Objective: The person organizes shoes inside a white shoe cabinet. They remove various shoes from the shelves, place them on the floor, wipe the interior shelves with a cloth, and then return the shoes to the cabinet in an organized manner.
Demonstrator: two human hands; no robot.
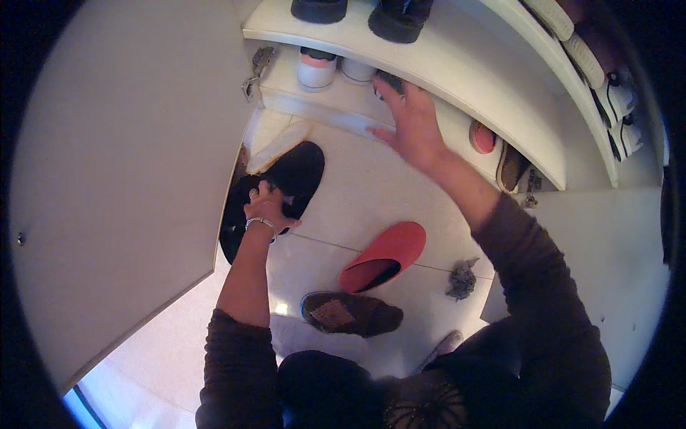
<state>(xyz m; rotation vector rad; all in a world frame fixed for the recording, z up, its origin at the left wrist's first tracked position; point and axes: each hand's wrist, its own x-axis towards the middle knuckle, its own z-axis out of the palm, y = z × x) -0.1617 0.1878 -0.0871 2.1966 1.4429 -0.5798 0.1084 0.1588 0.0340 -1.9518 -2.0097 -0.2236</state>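
My left hand (268, 206), with a bracelet at the wrist, lies over black footwear (300, 169) on the tiled floor, beside the cabinet door. Its fingertips are lost against the black material, so I cannot tell whether they grip it. My right hand (418, 126) reaches to the lowest cabinet shelf (321, 110), thumb and fingers apart. Its fingertips overlap a dark shoe (390, 81) there; contact is unclear. Left of that shoe stand a white shoe with a pink band (316, 72) and another pale shoe (357, 71).
An open door panel (128, 161) fills the left side. On the floor lie a red clog (394, 252), an upturned dark shoe (351, 313), a crumpled grey wad (462, 279) and a pale insole-like piece (281, 147). Black shoes (402, 21) and white sneakers (616, 102) occupy higher shelves.
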